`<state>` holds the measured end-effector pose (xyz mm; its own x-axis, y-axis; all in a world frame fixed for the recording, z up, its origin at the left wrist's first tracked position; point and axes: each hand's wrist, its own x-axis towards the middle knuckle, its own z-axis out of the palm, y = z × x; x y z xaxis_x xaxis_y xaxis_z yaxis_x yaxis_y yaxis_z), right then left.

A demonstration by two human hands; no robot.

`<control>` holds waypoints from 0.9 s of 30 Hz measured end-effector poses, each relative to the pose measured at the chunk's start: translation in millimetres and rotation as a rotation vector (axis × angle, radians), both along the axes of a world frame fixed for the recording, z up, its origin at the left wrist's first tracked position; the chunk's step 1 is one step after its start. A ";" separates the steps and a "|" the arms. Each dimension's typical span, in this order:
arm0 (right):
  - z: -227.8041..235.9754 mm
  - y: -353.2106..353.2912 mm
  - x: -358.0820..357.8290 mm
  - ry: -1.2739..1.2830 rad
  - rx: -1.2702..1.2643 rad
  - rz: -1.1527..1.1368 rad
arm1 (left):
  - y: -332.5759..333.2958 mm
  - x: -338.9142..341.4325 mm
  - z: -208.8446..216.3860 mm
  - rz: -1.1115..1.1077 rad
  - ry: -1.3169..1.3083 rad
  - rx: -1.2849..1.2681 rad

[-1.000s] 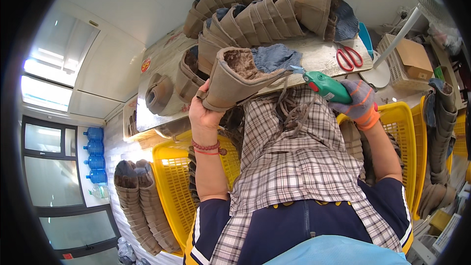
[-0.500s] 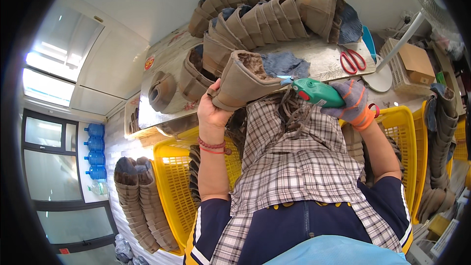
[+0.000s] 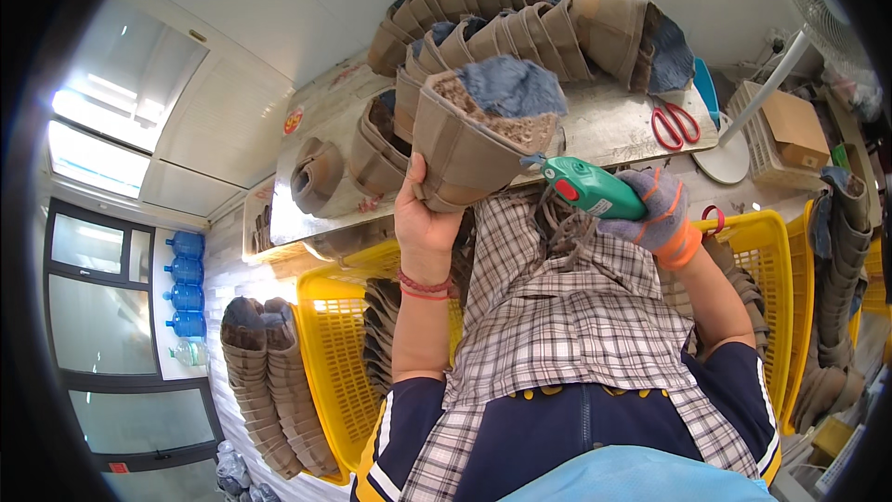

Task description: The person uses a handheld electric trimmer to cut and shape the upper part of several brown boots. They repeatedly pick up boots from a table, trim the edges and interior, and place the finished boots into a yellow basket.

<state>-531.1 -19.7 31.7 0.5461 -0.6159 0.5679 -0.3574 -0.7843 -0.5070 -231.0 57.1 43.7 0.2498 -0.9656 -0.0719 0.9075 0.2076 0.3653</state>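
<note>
My bare left hand (image 3: 429,218) is closed on the lower left side of a brown boot upper (image 3: 465,153), which is tilted with its wide opening toward me. Brown fleece lines the opening, and a blue-grey fuzzy lining flap (image 3: 513,88) stands up from its far edge. In a grey and orange work glove, my right hand (image 3: 662,214) grips a green handheld electric cutter (image 3: 592,188) with a red button. The cutter's tip points left, close to the right edge of the upper; whether they touch I cannot tell.
Nested boot uppers (image 3: 520,42) line the back of the worktable (image 3: 604,135). Red-handled scissors (image 3: 675,125) lie at its right end, near a white fan (image 3: 720,160). Yellow baskets (image 3: 321,344) holding more uppers flank me, and stacked uppers (image 3: 269,390) stand at far left.
The upper has turned and tipped, so its opening and blue-grey lining show more fully. The cutter has dropped slightly and come a little left. Both hands keep their hold.
</note>
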 end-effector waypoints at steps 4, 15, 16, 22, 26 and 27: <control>4.7 6.5 6.7 -0.066 0.108 -0.009 | 3.8 -8.4 -1.8 0.053 -0.135 -0.100; 0.1 12.8 26.5 -0.277 0.473 0.008 | 5.3 -35.0 -6.5 0.194 -0.672 -0.252; -1.6 12.8 27.8 -0.295 0.480 0.008 | 4.9 -36.5 -9.4 0.250 -0.768 -0.228; 1.2 17.1 33.8 -0.359 0.579 -0.033 | 3.4 -44.7 -34.4 0.505 -1.424 -0.068; 3.4 21.8 34.7 -0.460 0.703 -0.031 | -0.3 -43.7 -40.8 0.711 -1.898 -0.179; 3.3 21.8 33.8 -0.467 0.720 -0.037 | -0.8 -43.6 -42.2 0.760 -2.001 -0.207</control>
<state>-497.3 2.1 35.0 0.3258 -0.9255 0.1931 -0.0071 -0.2066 -0.9784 -274.6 56.3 1.5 0.0781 -0.6262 0.7758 -0.8204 0.4017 0.4068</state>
